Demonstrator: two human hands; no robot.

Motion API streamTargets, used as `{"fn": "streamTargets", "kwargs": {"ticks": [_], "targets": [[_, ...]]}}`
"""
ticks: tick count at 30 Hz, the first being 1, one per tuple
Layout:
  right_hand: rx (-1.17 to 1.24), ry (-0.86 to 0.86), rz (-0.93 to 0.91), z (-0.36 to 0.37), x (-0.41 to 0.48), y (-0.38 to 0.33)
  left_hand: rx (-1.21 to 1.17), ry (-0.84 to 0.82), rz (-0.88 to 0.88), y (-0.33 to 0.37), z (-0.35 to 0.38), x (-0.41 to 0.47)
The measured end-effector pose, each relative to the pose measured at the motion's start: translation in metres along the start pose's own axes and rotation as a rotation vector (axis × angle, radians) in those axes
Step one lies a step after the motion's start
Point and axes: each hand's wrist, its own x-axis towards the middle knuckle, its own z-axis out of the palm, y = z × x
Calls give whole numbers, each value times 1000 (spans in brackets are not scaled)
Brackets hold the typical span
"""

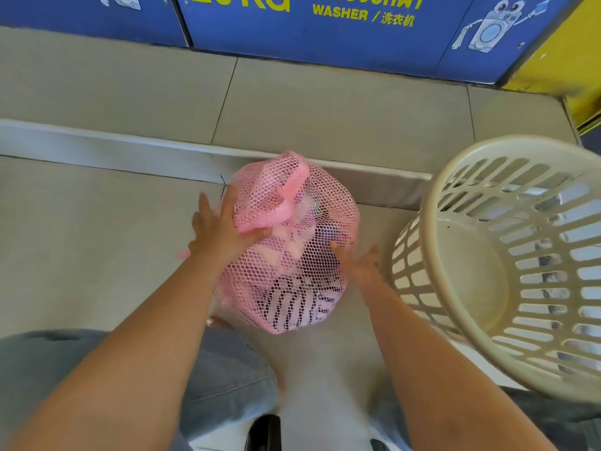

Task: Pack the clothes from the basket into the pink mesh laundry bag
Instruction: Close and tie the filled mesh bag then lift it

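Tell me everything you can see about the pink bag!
The pink bag is net with honeycomb holes, bulging with clothes: a dark-and-white striped cloth low, pale pieces above. Its top is bunched over. It sits on the tiled floor beside the basket. The left hand presses its top; the right hand touches its side.

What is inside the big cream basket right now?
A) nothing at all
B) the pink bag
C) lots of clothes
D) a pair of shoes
A: the basket shows only its bare inside, while the clothes are in the pink mesh bag that the left hand and the right hand touch.
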Motion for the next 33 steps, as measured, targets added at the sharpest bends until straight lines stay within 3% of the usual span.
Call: {"fn": "streamTargets", "kwargs": {"ticks": [3, 5, 11, 14, 22, 26, 33], "targets": [[93, -105, 78, 13, 15, 17, -339, -198, -113, -15, 18, 27], [169, -151, 106, 26, 26, 26, -595, -235, -201, -23, 32, 38], [428, -115, -122, 58, 42, 1, -935, -233, -215, -25, 46, 55], [544, -96, -153, 63, 32, -16, -1039, -191, -178, -27, 47, 55], [397, 20, -442, 27, -13, -56, -1207, -143, 17, -18, 32, 5], [296, 162, -573, -14, -48, -86, -1263, -154, 160, 15, 1, -14], [341, 364, -717, -78, -67, -156, -1327, -61, 193, 96, -66, 9]]}}
